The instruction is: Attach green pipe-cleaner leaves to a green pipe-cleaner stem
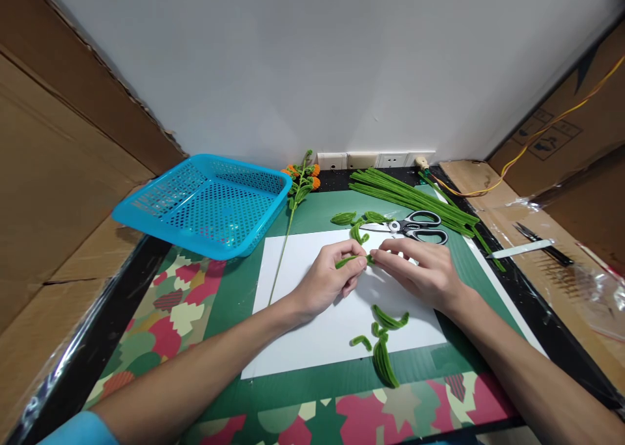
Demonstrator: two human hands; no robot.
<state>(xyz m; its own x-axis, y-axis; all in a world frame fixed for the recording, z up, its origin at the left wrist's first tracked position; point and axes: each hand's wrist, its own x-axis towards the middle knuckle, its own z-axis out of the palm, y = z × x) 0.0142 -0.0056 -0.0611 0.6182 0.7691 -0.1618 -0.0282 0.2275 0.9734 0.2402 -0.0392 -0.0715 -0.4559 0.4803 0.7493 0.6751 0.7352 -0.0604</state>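
Observation:
Over the white paper [288, 269], my left hand [336, 269] pinches a green fuzzy leaf piece [346, 261] between thumb and fingers. My right hand [415, 269] meets it from the right, its thumb and fingertips closed at the piece's right end. Just beyond the hands lie several green leaf pieces [344, 218] and black-handled scissors [407, 226], partly over the paper. Nearer to me, a curved green piece [361, 342], a leaf cluster [385, 362] and another curled leaf [390, 318] rest on the sheet.
A blue perforated basket [219, 204] stands at the back left. Beside it lies a stem with orange flowers [290, 217]. Green fuzzy stems [410, 198] are bundled at the back right. Pliers [544, 244] and a pale flat strip [522, 249] lie on cardboard at right.

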